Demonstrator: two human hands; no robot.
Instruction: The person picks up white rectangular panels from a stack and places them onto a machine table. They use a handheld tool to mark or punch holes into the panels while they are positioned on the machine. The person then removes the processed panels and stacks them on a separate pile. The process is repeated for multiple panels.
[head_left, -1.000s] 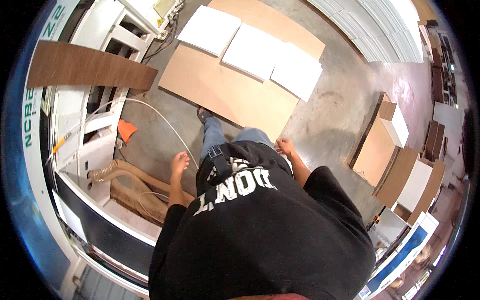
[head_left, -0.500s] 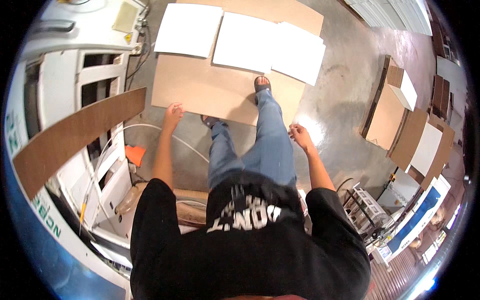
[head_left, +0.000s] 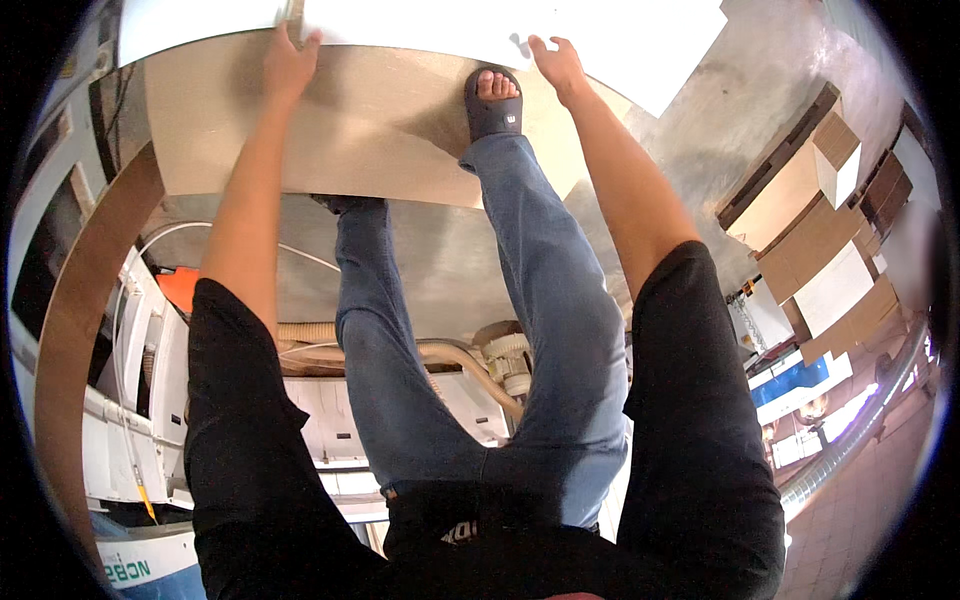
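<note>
White flat panels lie in a row on a large brown board (head_left: 330, 130) on the floor. My left hand (head_left: 289, 68) is at the near left corner of the middle white panel (head_left: 420, 22), by the gap beside the left white panel (head_left: 190, 18). Its thumb and fingers are apart. My right hand (head_left: 558, 68) reaches over the near edge of the white panels towards the right, thumb and forefinger spread, against the right white panel (head_left: 650, 50). Whether either hand bears on a panel, I cannot tell. One sandalled foot (head_left: 494, 100) stands on the brown board between my hands.
A long brown strip (head_left: 75, 330) stands on edge at the left, beside a white machine frame (head_left: 150, 370). A thin white hose (head_left: 180, 227) curves over the floor. Stacked brown and white boards (head_left: 790, 190) lie at the right. Ribbed ducting (head_left: 470, 362) runs behind my legs.
Both hands have moved forward from beside my legs to the white panels' near edge. My body has bent forward, and the panels appear closer.
</note>
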